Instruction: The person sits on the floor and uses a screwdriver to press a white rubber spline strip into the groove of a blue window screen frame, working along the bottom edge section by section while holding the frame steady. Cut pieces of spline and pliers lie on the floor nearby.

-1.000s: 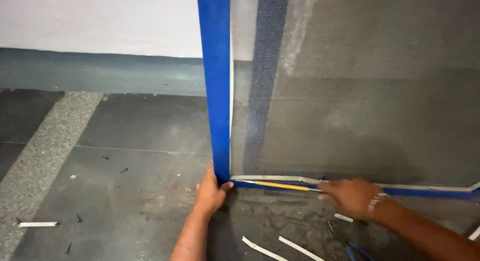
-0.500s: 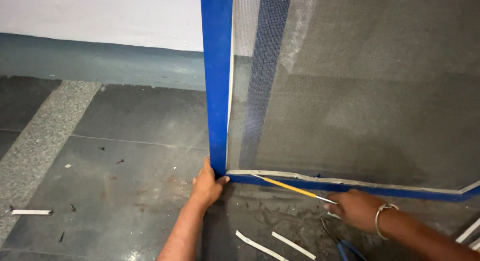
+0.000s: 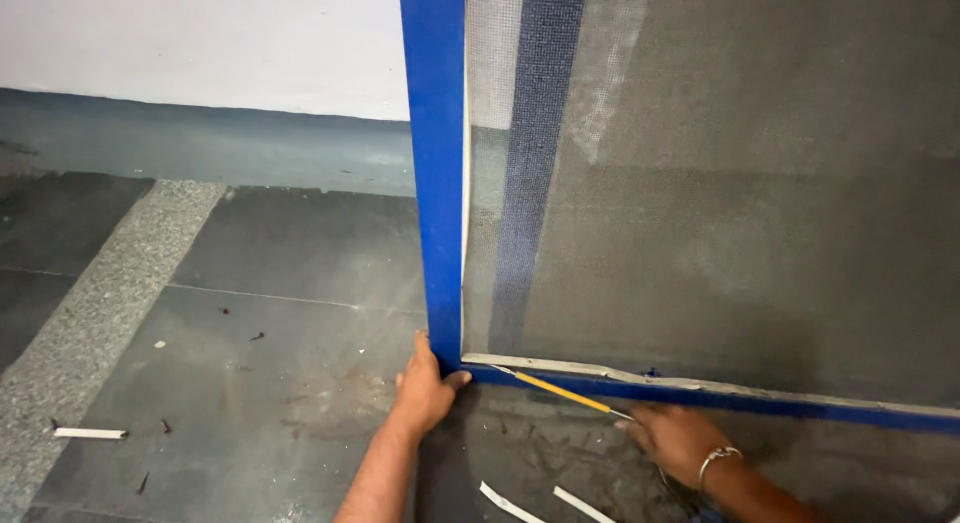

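Head view, left to right. At far left a white strip [image 3: 90, 433] lies on the grey tiled floor [image 3: 250, 383], well apart from the hands; a pale speckled band of floor runs diagonally beside it, and a white wall [image 3: 200, 43] with a dark skirting closes the background.

Near centre, the left hand [image 3: 425, 388] grips the lower corner of the blue frame [image 3: 440, 183], which stands upright on the floor. The hand is wrapped about the foot of the vertical bar, fingers behind it and thumb lying across the corner joint, so it is closed on the frame.

Right of the bar, grey mesh [image 3: 720, 203] fills the frame; a darker blue band shows through it just beside the bar. A pale spline [image 3: 600, 371] runs along the top edge of the bottom rail, touching the mesh.

A thin yellow tool [image 3: 560, 391] slants from the corner down and to the right, its upper tip at the spline just beside the left thumb, its lower end in the right hand [image 3: 680, 441]. That hand lies below the bottom rail, fingers closed narrowly on the tool; a metal bangle [image 3: 718, 457] circles the wrist.

On the floor between the two forearms lie two more white scraps [image 3: 510, 503].
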